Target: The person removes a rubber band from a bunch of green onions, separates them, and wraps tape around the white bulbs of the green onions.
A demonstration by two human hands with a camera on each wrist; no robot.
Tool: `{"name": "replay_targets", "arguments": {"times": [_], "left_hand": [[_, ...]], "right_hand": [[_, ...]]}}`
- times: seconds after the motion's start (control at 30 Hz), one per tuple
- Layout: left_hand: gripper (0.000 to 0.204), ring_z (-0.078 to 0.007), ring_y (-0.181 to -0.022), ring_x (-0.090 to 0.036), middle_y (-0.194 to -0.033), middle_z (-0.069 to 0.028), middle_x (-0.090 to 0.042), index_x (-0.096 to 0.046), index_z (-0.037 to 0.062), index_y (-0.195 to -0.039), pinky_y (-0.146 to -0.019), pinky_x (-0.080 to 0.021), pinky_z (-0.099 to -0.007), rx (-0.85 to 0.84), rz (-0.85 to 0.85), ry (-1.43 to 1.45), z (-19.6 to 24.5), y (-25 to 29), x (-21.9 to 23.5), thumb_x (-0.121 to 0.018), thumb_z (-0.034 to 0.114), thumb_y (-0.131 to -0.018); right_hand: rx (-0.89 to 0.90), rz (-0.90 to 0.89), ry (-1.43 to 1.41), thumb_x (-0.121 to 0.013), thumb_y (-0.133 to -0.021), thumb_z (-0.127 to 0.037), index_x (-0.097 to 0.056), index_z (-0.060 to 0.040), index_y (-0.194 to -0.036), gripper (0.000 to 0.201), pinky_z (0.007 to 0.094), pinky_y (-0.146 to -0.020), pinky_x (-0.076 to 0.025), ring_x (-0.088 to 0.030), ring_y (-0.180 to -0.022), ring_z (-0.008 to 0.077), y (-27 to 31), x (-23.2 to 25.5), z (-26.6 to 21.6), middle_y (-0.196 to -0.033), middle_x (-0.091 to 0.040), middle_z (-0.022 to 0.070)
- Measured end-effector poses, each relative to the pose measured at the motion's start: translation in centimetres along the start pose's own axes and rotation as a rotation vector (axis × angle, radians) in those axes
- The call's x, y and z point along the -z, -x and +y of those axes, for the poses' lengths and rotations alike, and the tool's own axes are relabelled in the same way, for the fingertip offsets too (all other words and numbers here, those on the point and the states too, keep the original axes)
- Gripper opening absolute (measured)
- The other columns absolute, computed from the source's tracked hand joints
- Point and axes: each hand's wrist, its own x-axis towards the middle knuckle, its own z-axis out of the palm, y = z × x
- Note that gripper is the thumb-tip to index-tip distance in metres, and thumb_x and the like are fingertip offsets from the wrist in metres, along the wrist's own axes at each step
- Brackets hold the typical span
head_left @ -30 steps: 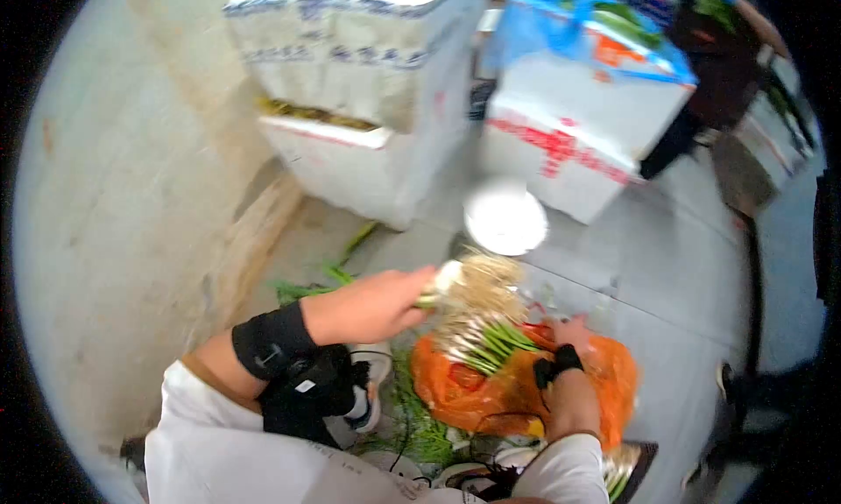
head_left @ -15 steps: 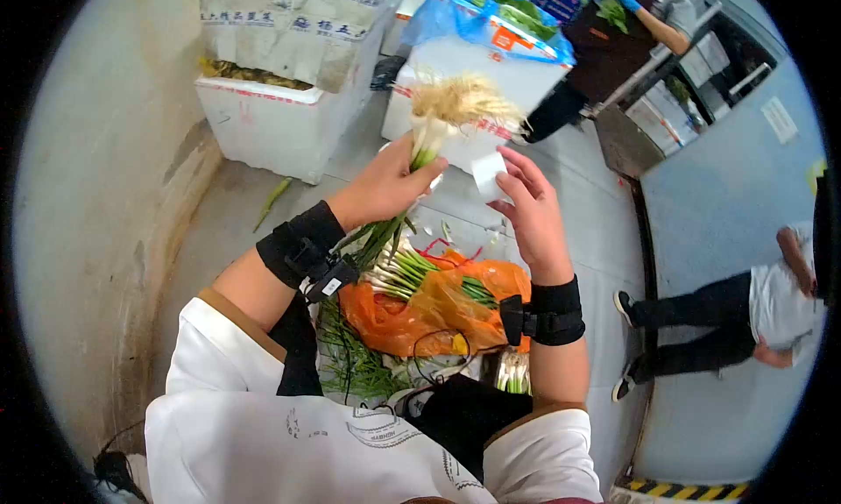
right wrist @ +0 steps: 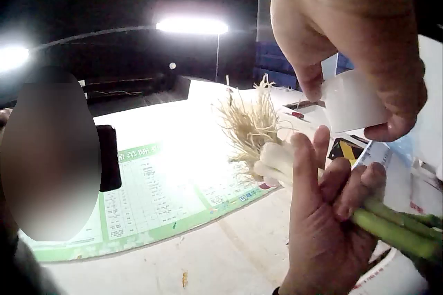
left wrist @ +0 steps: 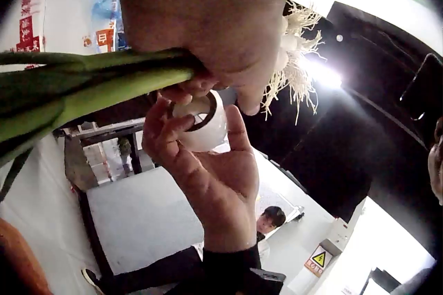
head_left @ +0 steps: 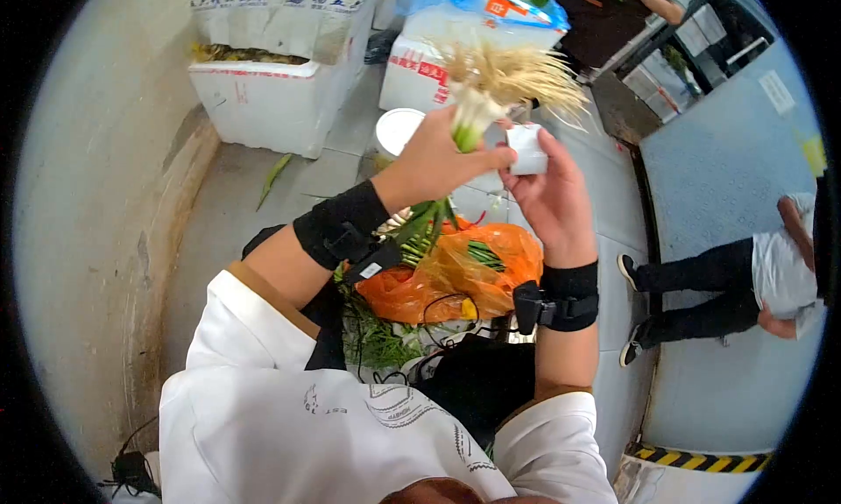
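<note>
My left hand (head_left: 434, 158) grips a bunch of scallions (head_left: 476, 114) around the stalks, with the pale roots pointing up and the green leaves hanging below. Close beside it, my right hand (head_left: 561, 193) holds a roll of white tape (head_left: 527, 149) between thumb and fingers. In the left wrist view the tape roll (left wrist: 211, 132) shows its open core, with right-hand fingers reaching into it, and it sits right under my left hand (left wrist: 208, 22). The right wrist view has the roots (right wrist: 246, 129) spread past my left thumb.
On the floor below lies an orange plastic bag (head_left: 499, 250) with more scallions, beside loose green leaves (head_left: 385, 337). A round white container (head_left: 399, 129) and foam boxes (head_left: 254, 101) stand ahead. One person (head_left: 775, 267) is at the right near a grey-blue panel; another handles greens at the back.
My left hand has lifted the scallions from low over the bag. My right hand has come up from the bag, now with the tape, and the two hands have drawn together.
</note>
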Motion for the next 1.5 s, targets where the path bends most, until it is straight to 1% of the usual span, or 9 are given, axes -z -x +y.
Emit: {"name": "replay_targets", "arguments": {"times": [0.23, 0.53, 0.6, 0.63, 0.67, 0.87, 1.13, 1.2, 1.5], "left_hand": [[0.034, -0.0047, -0.057, -0.047, -0.061, 0.0047, -0.053, -0.056, 0.0060, -0.068, -0.051, -0.038, -0.0264, -0.104, 0.010, 0.023, -1.1, -0.1, -1.4, -0.083, 0.021, -0.082], [0.017, -0.0056, -0.065, -0.054, -0.070, 0.0023, -0.062, -0.066, 0.0021, -0.084, -0.058, -0.045, -0.0268, -0.092, 0.092, -0.075, -1.4, 0.0, -1.1, -0.076, 0.015, -0.089], [0.025, -0.0157, -0.071, -0.068, -0.084, -0.0093, -0.073, -0.070, -0.0003, -0.101, -0.062, -0.051, -0.0329, -0.290, 0.207, -0.107, -2.5, -0.7, -1.7, -0.075, 0.020, -0.087], [0.026, -0.0188, -0.075, -0.070, -0.088, -0.0113, -0.074, -0.070, -0.0004, -0.104, -0.065, -0.052, -0.0335, -0.198, 0.128, -0.225, -2.8, -0.6, -1.3, -0.074, 0.020, -0.088], [0.027, -0.0186, -0.078, -0.071, -0.089, -0.0117, -0.074, -0.071, -0.0005, -0.106, -0.068, -0.053, -0.0332, -0.173, 0.150, -0.040, -2.2, -0.7, -1.6, -0.074, 0.020, -0.089], [0.027, -0.0127, -0.079, -0.069, -0.090, -0.0088, -0.074, -0.071, -0.0005, -0.106, -0.071, -0.054, -0.0306, -0.046, 0.152, -0.066, -2.0, -0.2, -1.0, -0.075, 0.020, -0.089], [0.029, -0.0113, -0.072, -0.066, -0.080, -0.0086, -0.073, -0.072, -0.0001, -0.105, -0.064, -0.052, -0.0305, -0.057, 0.157, 0.019, -1.3, -0.2, -1.5, -0.077, 0.023, -0.088], [0.023, -0.0055, -0.071, -0.060, -0.078, -0.0009, -0.070, -0.075, 0.0008, -0.108, -0.064, -0.050, -0.0258, -0.112, 0.202, -0.019, -1.7, -0.3, -1.3, -0.075, 0.016, -0.091], [0.022, -0.0087, -0.073, -0.064, -0.080, -0.0076, -0.073, -0.071, -0.0015, -0.095, -0.065, -0.052, -0.0293, -0.158, 0.228, -0.119, -1.3, -0.2, -0.9, -0.072, 0.020, -0.093]], "right_hand": [[0.028, 0.064, 0.035, -0.051, -0.104, -0.026, -0.055, -0.0045, -0.132, 0.035, 0.0366, -0.096, -0.046, -0.059, -0.114, 0.0195, 0.7, -1.5, 0.1, -0.126, -0.064, 0.0084], [0.117, -0.006, 0.042, -0.043, -0.101, -0.015, -0.048, -0.0013, -0.137, 0.039, 0.0389, -0.101, -0.046, -0.056, -0.120, 0.0229, 1.1, -1.6, 0.1, -0.133, -0.059, 0.0121], [0.163, -0.027, 0.105, -0.045, -0.099, -0.012, -0.046, -0.0012, -0.139, 0.041, 0.0392, -0.101, -0.046, -0.055, -0.121, 0.0231, 0.3, -1.3, -0.3, -0.134, -0.058, 0.0129], [0.164, -0.006, 0.044, -0.047, -0.098, -0.008, -0.045, -0.0010, -0.140, 0.042, 0.0399, -0.102, -0.046, -0.056, -0.120, 0.0231, 0.3, -1.1, 0.1, -0.133, -0.058, 0.0132], [0.161, 0.016, -0.020, -0.049, -0.097, -0.005, -0.044, -0.0009, -0.140, 0.044, 0.0405, -0.102, -0.046, -0.056, -0.120, 0.0232, 0.6, -0.9, 0.2, -0.132, -0.059, 0.0135], [0.112, 0.073, 0.036, -0.053, -0.100, -0.005, -0.045, -0.0016, -0.140, 0.040, 0.0422, -0.102, -0.047, -0.058, -0.118, 0.0229, 1.0, -1.9, 0.1, -0.132, -0.059, 0.0138], [0.114, 0.065, 0.133, -0.060, -0.099, -0.007, -0.048, -0.0033, -0.138, 0.041, 0.0393, -0.096, -0.050, -0.061, -0.110, 0.0186, 1.1, -1.1, 0.1, -0.122, -0.062, 0.0091], [0.095, 0.085, 0.158, -0.061, -0.099, -0.007, -0.049, -0.0033, -0.136, 0.039, 0.0378, -0.094, -0.050, -0.061, -0.108, 0.0177, 1.0, -1.5, 0.3, -0.123, -0.063, 0.0098], [0.129, 0.123, 0.237, -0.063, -0.099, -0.010, -0.051, -0.0034, -0.136, 0.040, 0.0371, -0.091, -0.051, -0.061, -0.106, 0.0163, 0.9, -2.0, 0.6, -0.122, -0.064, 0.0082]]}}
